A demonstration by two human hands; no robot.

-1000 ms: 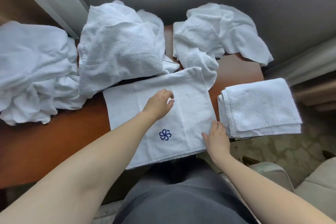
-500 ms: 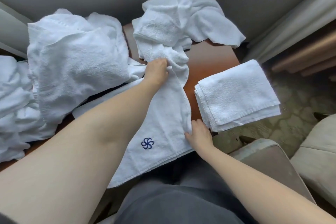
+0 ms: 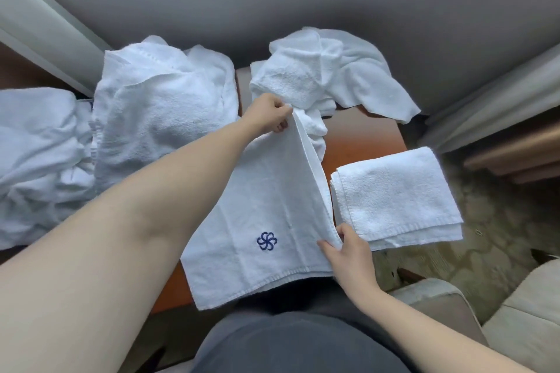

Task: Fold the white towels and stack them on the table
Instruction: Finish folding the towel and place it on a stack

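Head view, read left to right. At the far left I am seeing a crumpled heap (image 3: 39,160) of white towels lying on the desk (image 3: 360,142), and just beside it a second, taller heap (image 3: 160,112); both are waiting unfolded.

At centre I am working the towel (image 3: 257,215) with the blue logo (image 3: 267,241). It is lying flat on the near part of the desk, its near hem hanging slightly over the edge toward my lap. My left hand (image 3: 268,115) is pinching its far right corner and my right hand (image 3: 348,251) is pinching its near right corner, so the whole right edge is standing raised between the two hands. That raised edge is running away from me, far to near, and it is the fold line's partner: I am judging that the coming move is to carry it leftward over the logo to meet the left edge. The left hand is reaching farther out; the right hand is sitting close to my body.

Behind the left hand a third loose towel (image 3: 327,76) is sprawling over the far end of the desk, touching the lifted corner or nearly so; I cannot tell which.

At right the folded stack (image 3: 394,200) is sitting on the desk's right end, just beside the right hand, overhanging the edge.

The desk is reddish-brown wood. Beyond it a grey wall is running across; patterned flooring and a pale seat (image 3: 515,321) are showing at lower right.
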